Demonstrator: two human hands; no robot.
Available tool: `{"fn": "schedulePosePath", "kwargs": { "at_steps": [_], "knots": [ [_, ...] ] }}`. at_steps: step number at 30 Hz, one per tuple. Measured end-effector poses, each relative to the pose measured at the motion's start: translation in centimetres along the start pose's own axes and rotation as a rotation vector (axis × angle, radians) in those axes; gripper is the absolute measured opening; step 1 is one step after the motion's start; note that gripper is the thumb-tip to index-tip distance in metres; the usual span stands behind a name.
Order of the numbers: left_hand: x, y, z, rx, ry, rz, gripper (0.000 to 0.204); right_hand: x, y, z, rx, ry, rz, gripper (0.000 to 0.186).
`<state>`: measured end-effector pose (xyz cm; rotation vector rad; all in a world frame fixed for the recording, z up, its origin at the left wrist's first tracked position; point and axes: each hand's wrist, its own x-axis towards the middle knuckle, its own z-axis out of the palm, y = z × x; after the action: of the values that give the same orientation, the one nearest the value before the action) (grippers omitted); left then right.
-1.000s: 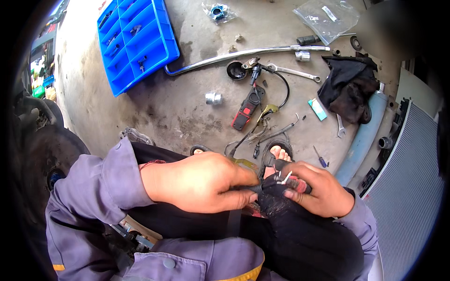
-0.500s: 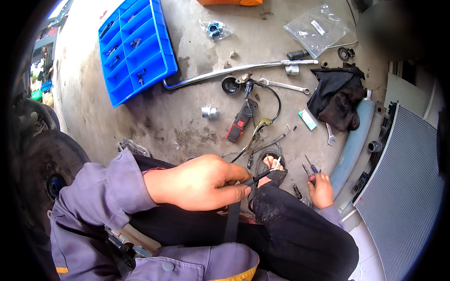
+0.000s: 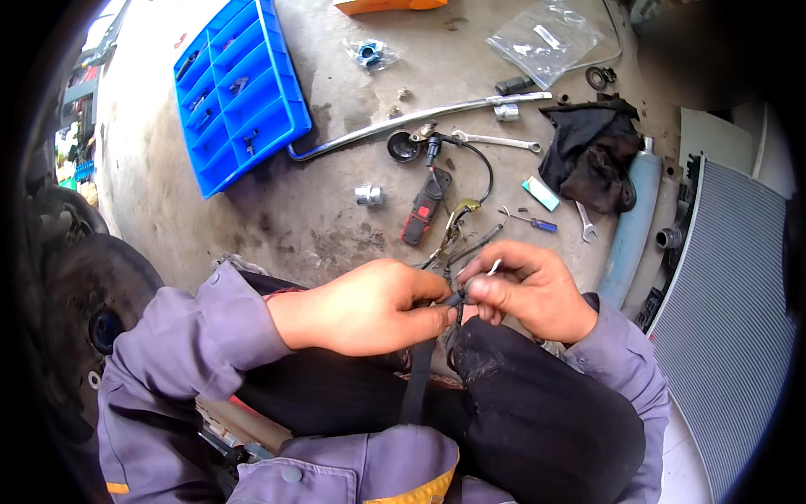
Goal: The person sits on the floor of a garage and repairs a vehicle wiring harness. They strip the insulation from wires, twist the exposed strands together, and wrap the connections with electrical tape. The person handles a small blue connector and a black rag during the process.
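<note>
My left hand [image 3: 369, 309] is closed on a black sleeved cable [image 3: 456, 299], with thumb and fingertips around it. My right hand [image 3: 536, 292] pinches at the same cable just to the right, a thin white wire [image 3: 495, 265] poking up between its fingers. A dark strap [image 3: 419, 382] hangs below my left hand over my trousers. Just beyond my hands lie loose wires [image 3: 470, 250], a black-and-red device [image 3: 421, 215] with a cable connector on it, and a blue-handled screwdriver [image 3: 543, 225].
A blue compartment tray [image 3: 295, 128] sits upper left near a long steel bar [image 3: 378, 125]. Rightward are two wrenches [image 3: 495, 140], black cloth [image 3: 583, 160], a pale blue cylinder [image 3: 630, 227] and a finned radiator [image 3: 726, 277]. A dark disc part [image 3: 92, 277] is at the left.
My right hand went out to the floor at the right with a red-handled tool and is now back at the cable without it. The blue screwdriver lies farther left.
</note>
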<state>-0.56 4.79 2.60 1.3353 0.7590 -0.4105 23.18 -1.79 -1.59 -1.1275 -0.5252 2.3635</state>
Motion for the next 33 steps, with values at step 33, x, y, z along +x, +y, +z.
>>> {"fn": "schedulePosePath", "kwargs": {
  "at_steps": [33],
  "knots": [
    [10.0, -0.7, 4.4, -0.386, -0.077, 0.123, 0.037, -4.6, 7.8, -5.2, 0.085, 0.248, -0.147, 0.015]
  ]
}}
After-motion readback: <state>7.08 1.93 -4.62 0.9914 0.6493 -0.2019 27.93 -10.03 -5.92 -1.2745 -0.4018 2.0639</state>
